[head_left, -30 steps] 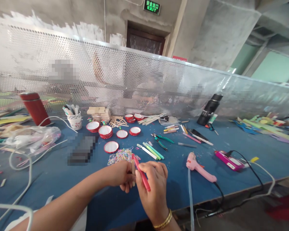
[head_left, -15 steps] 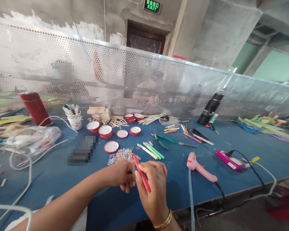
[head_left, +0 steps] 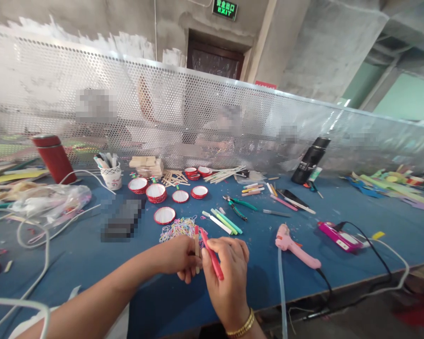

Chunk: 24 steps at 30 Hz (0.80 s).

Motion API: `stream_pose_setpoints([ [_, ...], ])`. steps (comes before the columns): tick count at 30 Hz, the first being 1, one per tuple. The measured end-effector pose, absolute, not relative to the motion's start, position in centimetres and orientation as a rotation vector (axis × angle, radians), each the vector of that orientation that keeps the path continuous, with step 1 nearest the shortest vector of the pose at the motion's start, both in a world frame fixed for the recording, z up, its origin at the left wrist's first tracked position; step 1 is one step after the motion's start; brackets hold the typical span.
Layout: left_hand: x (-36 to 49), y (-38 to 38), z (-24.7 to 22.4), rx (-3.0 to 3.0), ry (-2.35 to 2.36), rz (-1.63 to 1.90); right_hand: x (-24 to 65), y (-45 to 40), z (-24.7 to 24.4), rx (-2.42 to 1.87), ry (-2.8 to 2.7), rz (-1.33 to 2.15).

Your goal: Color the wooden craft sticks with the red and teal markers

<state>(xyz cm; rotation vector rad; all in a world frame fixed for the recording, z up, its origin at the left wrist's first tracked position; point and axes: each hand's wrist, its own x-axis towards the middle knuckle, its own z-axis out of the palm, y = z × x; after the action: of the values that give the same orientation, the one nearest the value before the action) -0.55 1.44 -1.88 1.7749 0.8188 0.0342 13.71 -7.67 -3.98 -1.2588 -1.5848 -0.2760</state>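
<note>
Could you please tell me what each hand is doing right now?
Left hand: closed, holding a thin wooden stick with a red tip.
Right hand: closed, holding a red marker.

The right wrist (head_left: 240,325) wears a gold bracelet (head_left: 243,326) of chunky, close-set links. The left forearm (head_left: 116,278) shows neither sleeve nor band, and both hands are ungloved.

Soft light cast faint shadows on the blue table (head_left: 257,268), glare hazed the perforated screen (head_left: 166,108), and distortion stretched the blurry edges
</note>
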Motion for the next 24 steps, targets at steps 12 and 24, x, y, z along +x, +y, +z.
stream_pose_setpoints([
  [12,-0.5,1.3,-1.4,1.786,0.797,0.02,13.9,-7.8,-4.5,-1.265,-1.612,-0.26],
  [24,-0.4,1.3,-1.3,1.798,0.853,0.016,18.8,-10.1,-5.0,-1.29,-1.835,-0.25],
])
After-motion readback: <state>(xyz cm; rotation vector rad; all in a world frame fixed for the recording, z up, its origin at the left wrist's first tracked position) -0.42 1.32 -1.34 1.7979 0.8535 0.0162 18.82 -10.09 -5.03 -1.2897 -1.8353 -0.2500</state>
